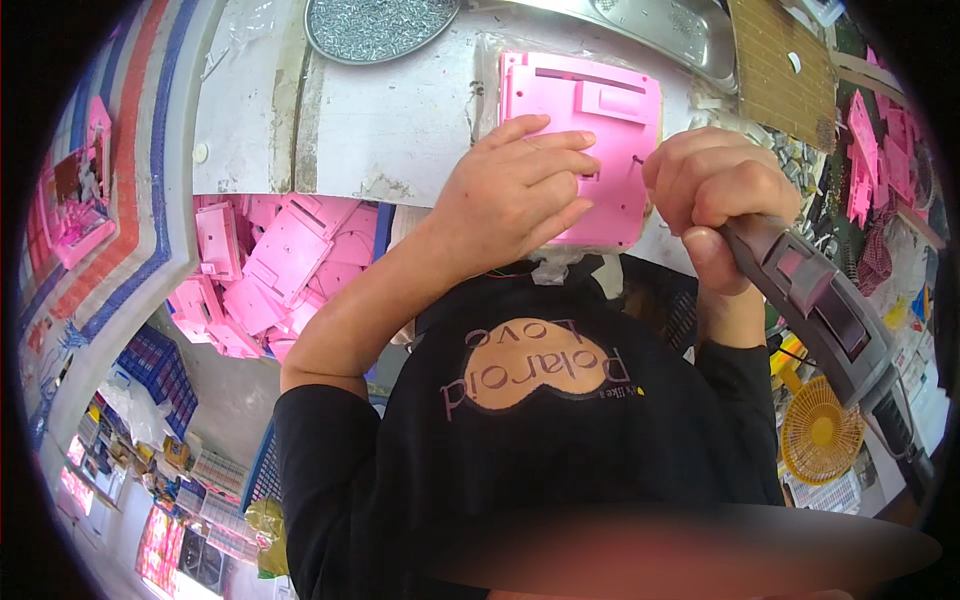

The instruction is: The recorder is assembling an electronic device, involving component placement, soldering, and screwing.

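A pink plastic casing (615, 200) with several small holes and a raised block lies on the white worktable. My left hand (520, 180) rests on its left side, fingers stretched out over the surface. At the casing's right edge my right hand (720, 190) is closed round the front of a dark grey electric screwdriver (815, 300), whose body runs back to the lower right. A short dark tip or screw shows at the casing beside my right knuckles. My fist hides most of the tool's front end, so I cannot tell whether it touches a screw.
A round metal tray (380, 58) of screws stands at the far left, a steel tray (715, 45) at the far right beside a brown board (785, 70). Several pink casings (285, 260) are piled below the table's left edge. A yellow fan (822, 430) is at lower right.
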Available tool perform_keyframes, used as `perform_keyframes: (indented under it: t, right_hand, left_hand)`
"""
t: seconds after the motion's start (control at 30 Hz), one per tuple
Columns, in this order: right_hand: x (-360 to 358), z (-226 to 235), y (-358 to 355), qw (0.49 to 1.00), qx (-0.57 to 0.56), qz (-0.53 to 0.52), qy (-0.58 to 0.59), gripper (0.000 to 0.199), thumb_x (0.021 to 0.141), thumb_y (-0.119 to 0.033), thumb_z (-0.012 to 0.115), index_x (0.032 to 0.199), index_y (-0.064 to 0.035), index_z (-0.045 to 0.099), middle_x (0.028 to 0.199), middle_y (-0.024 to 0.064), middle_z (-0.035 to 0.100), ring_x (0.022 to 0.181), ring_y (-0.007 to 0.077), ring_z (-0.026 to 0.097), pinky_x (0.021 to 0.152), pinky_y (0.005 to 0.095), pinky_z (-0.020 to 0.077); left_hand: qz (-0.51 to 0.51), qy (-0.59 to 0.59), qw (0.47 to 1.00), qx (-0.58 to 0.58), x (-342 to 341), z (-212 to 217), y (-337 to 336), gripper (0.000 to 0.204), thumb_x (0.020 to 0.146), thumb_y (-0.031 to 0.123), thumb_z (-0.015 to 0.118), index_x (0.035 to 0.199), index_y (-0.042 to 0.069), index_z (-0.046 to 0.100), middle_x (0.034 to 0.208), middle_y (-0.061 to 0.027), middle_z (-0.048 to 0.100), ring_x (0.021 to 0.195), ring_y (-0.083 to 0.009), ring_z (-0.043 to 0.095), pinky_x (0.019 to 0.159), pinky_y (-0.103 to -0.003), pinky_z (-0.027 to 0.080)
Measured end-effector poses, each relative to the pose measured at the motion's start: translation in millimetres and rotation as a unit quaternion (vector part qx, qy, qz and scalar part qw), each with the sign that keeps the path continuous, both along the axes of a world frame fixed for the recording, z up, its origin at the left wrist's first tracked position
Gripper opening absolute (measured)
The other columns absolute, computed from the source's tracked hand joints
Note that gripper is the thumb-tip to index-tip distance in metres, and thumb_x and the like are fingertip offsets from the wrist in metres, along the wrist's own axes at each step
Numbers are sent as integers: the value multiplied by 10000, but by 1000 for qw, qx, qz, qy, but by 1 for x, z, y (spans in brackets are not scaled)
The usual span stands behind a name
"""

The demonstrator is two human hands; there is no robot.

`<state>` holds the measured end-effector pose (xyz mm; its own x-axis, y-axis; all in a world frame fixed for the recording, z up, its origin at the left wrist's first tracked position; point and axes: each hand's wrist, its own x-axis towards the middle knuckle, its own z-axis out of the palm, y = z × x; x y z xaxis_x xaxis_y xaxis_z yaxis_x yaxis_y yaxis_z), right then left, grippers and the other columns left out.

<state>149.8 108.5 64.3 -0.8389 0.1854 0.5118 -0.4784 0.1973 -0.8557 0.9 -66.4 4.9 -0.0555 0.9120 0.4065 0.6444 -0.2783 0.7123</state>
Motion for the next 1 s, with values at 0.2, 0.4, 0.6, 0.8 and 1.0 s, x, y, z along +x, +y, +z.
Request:
perform_keyframes:
  t: [0.2, 0.4, 0.6, 0.8, 1.0]
  right_hand:
    - [-12, 21, 45, 990, -137, -19, 18, 333, 900, -245, 666, 707, -134, 418, 531, -26, 412, 478, 155, 397, 527, 371, 410]
    - [-34, -10, 52, 997, -69, -2, -31, 189, 964, -186, 601, 879, -78, 471, 602, 6, 459, 545, 156, 426, 600, 381, 395]
    - [-42, -4, 70, 995, -77, 58, -28, 119, 964, -185, 597, 972, -73, 556, 611, -11, 476, 536, 137, 423, 588, 369, 394]
    - [-27, 43, 18, 978, -158, 124, 56, 272, 961, -349, 717, 1115, -151, 611, 680, -95, 563, 529, 47, 486, 545, 252, 446]
    - [-42, 36, -9, 974, -140, 164, 72, 360, 954, -443, 743, 1080, -155, 566, 679, -87, 556, 523, 33, 516, 473, 191, 425]
  left_hand:
    - [-6, -15, 1000, 5, -1, -2, -1, 230, 854, 99, 771, 778, 62, 557, 1154, -45, 738, 1216, -247, 669, 1044, -475, 478]
    - [-5, -5, 1000, 2, 0, -2, -2, 240, 845, 98, 774, 793, 66, 542, 1152, -50, 737, 1224, -244, 665, 1030, -468, 481]
    - [-4, -35, 999, 3, -2, -4, 1, 201, 836, 96, 772, 844, 90, 572, 1158, -56, 739, 1216, -248, 670, 1046, -467, 468]
    - [48, -121, 992, 9, 3, 1, -4, 166, 852, 68, 778, 947, 109, 647, 1144, -66, 763, 1139, -250, 706, 1125, -490, 416]
    - [98, -133, 986, 9, 2, 11, -15, 187, 850, 40, 779, 1000, 120, 702, 1099, -62, 776, 1046, -225, 736, 1159, -514, 379]
